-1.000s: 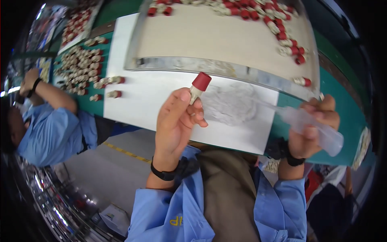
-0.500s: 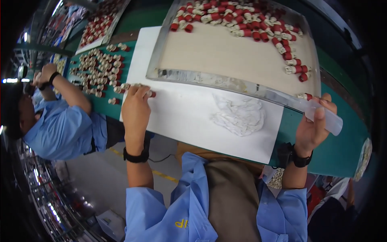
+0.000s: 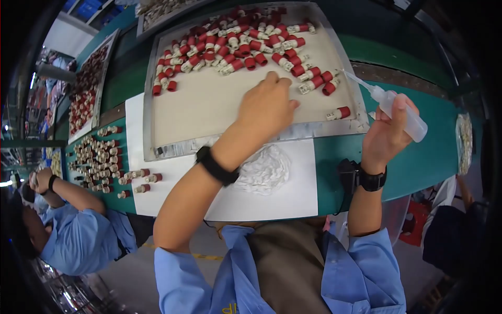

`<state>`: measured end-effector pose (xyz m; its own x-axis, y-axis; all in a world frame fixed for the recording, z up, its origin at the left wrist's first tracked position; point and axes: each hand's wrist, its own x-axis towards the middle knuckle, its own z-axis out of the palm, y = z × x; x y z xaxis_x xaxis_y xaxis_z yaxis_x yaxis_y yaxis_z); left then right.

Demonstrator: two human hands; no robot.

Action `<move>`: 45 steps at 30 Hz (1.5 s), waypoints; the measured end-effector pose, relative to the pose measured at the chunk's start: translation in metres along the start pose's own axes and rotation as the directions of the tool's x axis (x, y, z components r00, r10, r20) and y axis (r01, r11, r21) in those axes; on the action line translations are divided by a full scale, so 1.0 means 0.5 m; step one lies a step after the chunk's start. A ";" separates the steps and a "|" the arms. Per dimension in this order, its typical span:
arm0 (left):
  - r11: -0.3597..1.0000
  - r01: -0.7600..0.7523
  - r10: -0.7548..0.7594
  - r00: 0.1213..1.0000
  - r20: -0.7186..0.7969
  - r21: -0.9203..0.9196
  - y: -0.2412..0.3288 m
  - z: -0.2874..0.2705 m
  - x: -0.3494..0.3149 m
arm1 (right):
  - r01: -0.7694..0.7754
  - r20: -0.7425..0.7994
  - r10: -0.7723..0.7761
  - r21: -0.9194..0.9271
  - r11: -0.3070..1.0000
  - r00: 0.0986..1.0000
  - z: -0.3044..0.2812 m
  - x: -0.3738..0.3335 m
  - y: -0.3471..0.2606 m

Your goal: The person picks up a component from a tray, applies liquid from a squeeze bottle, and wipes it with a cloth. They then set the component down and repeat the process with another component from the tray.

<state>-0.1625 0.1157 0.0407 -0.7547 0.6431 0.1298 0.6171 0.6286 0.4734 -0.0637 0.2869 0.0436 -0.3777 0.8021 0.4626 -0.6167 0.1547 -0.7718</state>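
- Fingertips of left hand hidden past knuckles, reaching flat and spread over shallow metal tray; nothing visibly gripped.
- Right hand closed around clear squeeze bottle, thin nozzle aimed up-left over tray's right edge; liquid level impossible to judge.
- Red-capped white parts heaped along tray's far side, a few loose just beside left hand.
- Crumpled white cloth partly covered by left forearm, lying on white sheet.
- Green table bent by lens; more parts at left near another person's sleeve.
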 end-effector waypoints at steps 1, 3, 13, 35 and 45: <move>1.000 -0.014 0.014 1.000 0.007 -0.006 0.004 0.031 0.034 | -0.001 -0.028 0.000 -0.042 0.999 1.000 -0.002 0.002 0.005; 0.994 0.106 -0.110 0.987 0.120 0.037 0.009 0.067 0.075 | 0.014 -0.030 -0.015 -0.049 0.999 0.999 -0.002 0.003 0.005; 0.959 0.181 -0.187 0.982 -0.007 -0.217 -0.018 0.024 0.026 | -0.035 0.013 0.034 0.018 0.999 0.999 -0.010 -0.001 -0.003; 0.996 0.041 -0.081 0.716 -0.693 -0.073 -0.002 0.012 -0.318 | -0.045 0.722 -0.008 0.054 0.998 0.692 0.016 -0.144 -0.061; 0.987 0.023 -0.130 0.695 -0.707 -0.159 0.006 0.020 -0.315 | -0.055 0.721 0.038 0.000 0.998 0.692 0.012 -0.141 -0.069</move>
<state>-0.0396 0.0205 0.0129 -0.7623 0.0554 0.6449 0.5560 0.5660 0.6087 -0.0197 0.2214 0.0403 -0.7827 0.1448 0.6054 -0.5952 0.1102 -0.7959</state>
